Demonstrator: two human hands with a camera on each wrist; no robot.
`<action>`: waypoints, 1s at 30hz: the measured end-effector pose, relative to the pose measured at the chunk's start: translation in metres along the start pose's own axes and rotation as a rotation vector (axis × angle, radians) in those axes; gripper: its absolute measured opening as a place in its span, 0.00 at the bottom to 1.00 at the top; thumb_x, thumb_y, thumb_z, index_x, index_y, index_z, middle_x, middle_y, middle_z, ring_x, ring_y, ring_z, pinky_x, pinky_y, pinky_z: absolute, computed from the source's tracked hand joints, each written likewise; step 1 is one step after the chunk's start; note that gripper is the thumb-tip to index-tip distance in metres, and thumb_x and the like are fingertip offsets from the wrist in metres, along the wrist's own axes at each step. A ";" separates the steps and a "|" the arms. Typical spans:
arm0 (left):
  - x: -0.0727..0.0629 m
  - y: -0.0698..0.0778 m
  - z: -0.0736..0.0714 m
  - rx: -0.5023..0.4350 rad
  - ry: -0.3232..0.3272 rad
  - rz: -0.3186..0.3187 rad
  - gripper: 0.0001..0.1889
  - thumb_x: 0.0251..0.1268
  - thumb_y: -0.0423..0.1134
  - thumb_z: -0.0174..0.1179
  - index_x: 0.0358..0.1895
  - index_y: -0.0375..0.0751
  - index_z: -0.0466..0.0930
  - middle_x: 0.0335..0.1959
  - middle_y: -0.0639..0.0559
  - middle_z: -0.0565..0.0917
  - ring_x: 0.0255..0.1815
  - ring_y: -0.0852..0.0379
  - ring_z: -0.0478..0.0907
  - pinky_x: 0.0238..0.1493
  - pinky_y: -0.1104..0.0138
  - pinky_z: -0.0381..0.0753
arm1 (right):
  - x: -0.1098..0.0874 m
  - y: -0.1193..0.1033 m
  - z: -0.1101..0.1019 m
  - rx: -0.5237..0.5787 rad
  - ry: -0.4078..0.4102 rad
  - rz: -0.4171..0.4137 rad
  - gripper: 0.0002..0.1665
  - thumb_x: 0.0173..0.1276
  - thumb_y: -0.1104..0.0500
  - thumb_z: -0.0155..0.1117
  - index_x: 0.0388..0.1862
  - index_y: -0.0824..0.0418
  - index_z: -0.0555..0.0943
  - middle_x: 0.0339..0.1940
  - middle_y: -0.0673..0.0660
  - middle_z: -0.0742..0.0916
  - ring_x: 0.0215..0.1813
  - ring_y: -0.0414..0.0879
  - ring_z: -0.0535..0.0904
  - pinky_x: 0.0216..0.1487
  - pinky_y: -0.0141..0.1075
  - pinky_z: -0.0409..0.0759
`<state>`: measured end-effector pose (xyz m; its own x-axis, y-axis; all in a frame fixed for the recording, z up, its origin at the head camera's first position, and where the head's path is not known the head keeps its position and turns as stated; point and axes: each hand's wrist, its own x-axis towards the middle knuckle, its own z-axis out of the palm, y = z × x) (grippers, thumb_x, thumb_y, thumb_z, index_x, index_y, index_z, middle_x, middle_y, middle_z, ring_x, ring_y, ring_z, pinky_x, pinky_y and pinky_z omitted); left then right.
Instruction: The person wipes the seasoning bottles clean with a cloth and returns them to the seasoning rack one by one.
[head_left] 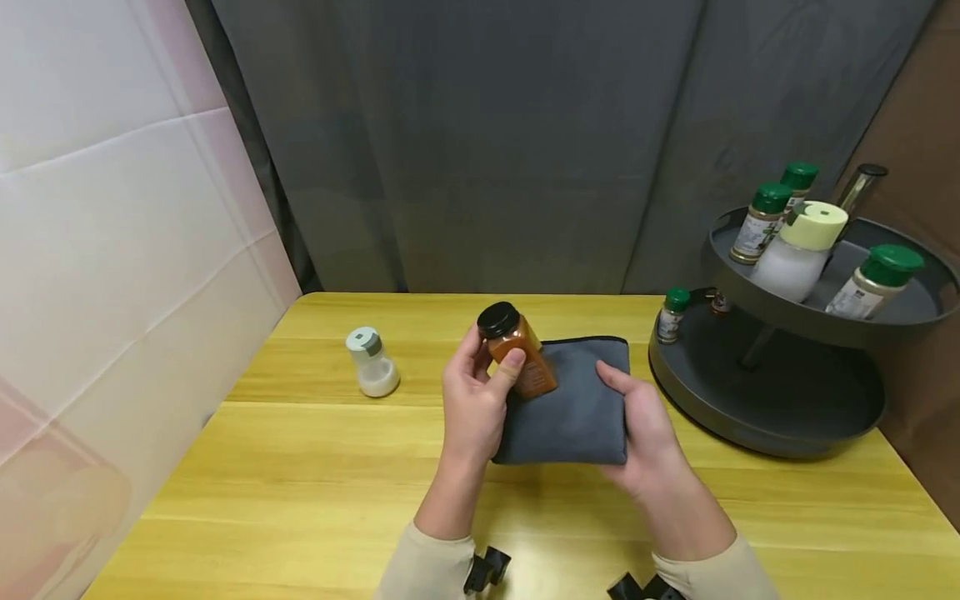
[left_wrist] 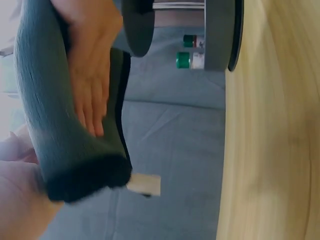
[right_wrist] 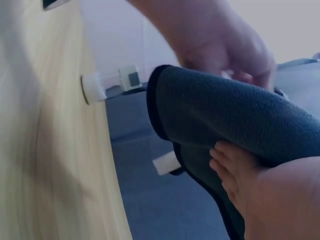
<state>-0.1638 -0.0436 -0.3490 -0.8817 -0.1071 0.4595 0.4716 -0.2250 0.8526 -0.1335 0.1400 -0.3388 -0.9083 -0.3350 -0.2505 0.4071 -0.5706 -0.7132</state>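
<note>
In the head view my left hand (head_left: 471, 404) grips a spice bottle (head_left: 531, 367) with a black cap and reddish-brown contents, its thumb across the front. The bottle tilts over the upper left of a folded dark grey cloth (head_left: 573, 421). My right hand (head_left: 651, 429) holds the cloth by its right side, thumb on top and the other fingers underneath. From the right wrist, the cloth (right_wrist: 225, 107) shows its black-trimmed edge, with the right fingers (right_wrist: 230, 165) under it. A pale tag-like piece (right_wrist: 166, 163) sticks out by that edge. Both wrist views hide most of the bottle.
A clear shaker (head_left: 377, 373) with a pale lid stands left on the wooden table (head_left: 300, 467). At right is a two-tier dark turntable (head_left: 772, 408). Its upper tier bears several green-capped jars and a yellow-lidded container (head_left: 797, 258); a small green-capped jar (head_left: 672, 317) stands below.
</note>
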 end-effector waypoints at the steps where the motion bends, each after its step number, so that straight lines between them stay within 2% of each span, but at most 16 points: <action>1: 0.001 0.000 -0.001 -0.002 0.006 -0.003 0.25 0.69 0.26 0.68 0.68 0.29 0.78 0.60 0.30 0.83 0.57 0.53 0.84 0.61 0.67 0.86 | -0.002 -0.001 -0.001 -0.010 0.004 -0.002 0.39 0.89 0.41 0.33 0.90 0.46 0.38 0.83 0.47 0.64 0.67 0.37 0.81 0.72 0.36 0.80; 8: 0.002 0.001 0.000 -0.007 0.023 0.017 0.24 0.69 0.25 0.68 0.67 0.29 0.79 0.58 0.32 0.84 0.56 0.53 0.85 0.60 0.67 0.86 | -0.006 -0.003 0.000 -0.048 -0.011 -0.032 0.39 0.89 0.40 0.34 0.90 0.46 0.38 0.82 0.46 0.65 0.69 0.36 0.80 0.72 0.35 0.79; 14: -0.003 0.000 0.005 0.019 -0.020 0.017 0.25 0.69 0.30 0.70 0.67 0.31 0.79 0.58 0.30 0.84 0.55 0.55 0.85 0.60 0.67 0.86 | 0.004 0.004 0.005 -0.014 0.015 -0.022 0.36 0.90 0.41 0.31 0.90 0.47 0.43 0.82 0.47 0.66 0.72 0.38 0.77 0.74 0.37 0.78; 18: -0.004 0.000 0.004 0.045 -0.018 -0.006 0.25 0.70 0.31 0.70 0.68 0.33 0.79 0.59 0.31 0.84 0.57 0.53 0.84 0.61 0.67 0.86 | 0.003 0.002 0.002 -0.014 0.004 0.008 0.39 0.89 0.40 0.34 0.90 0.47 0.40 0.85 0.48 0.63 0.72 0.37 0.77 0.74 0.37 0.78; 21: -0.003 0.001 0.002 0.047 -0.010 -0.012 0.25 0.70 0.30 0.69 0.69 0.34 0.78 0.60 0.33 0.84 0.58 0.52 0.84 0.61 0.68 0.86 | -0.003 -0.002 -0.002 -0.042 0.003 -0.007 0.41 0.89 0.39 0.37 0.90 0.47 0.37 0.83 0.48 0.64 0.68 0.36 0.80 0.72 0.36 0.80; 25: -0.002 0.002 0.004 0.035 -0.012 0.025 0.24 0.70 0.31 0.69 0.68 0.32 0.79 0.58 0.32 0.84 0.57 0.52 0.84 0.62 0.67 0.85 | -0.007 -0.005 -0.004 -0.066 0.023 -0.065 0.40 0.89 0.40 0.35 0.90 0.48 0.38 0.78 0.45 0.68 0.65 0.35 0.82 0.69 0.36 0.82; 30: -0.002 0.002 0.010 0.001 -0.037 0.060 0.25 0.69 0.34 0.71 0.67 0.30 0.79 0.57 0.29 0.84 0.55 0.55 0.84 0.61 0.66 0.86 | 0.000 0.001 0.002 -0.038 0.021 -0.083 0.37 0.90 0.41 0.33 0.90 0.47 0.41 0.81 0.46 0.67 0.71 0.35 0.78 0.74 0.37 0.78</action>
<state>-0.1614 -0.0342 -0.3456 -0.8509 -0.0847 0.5185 0.5236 -0.2187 0.8234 -0.1327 0.1377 -0.3380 -0.9408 -0.2720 -0.2025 0.3266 -0.5666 -0.7565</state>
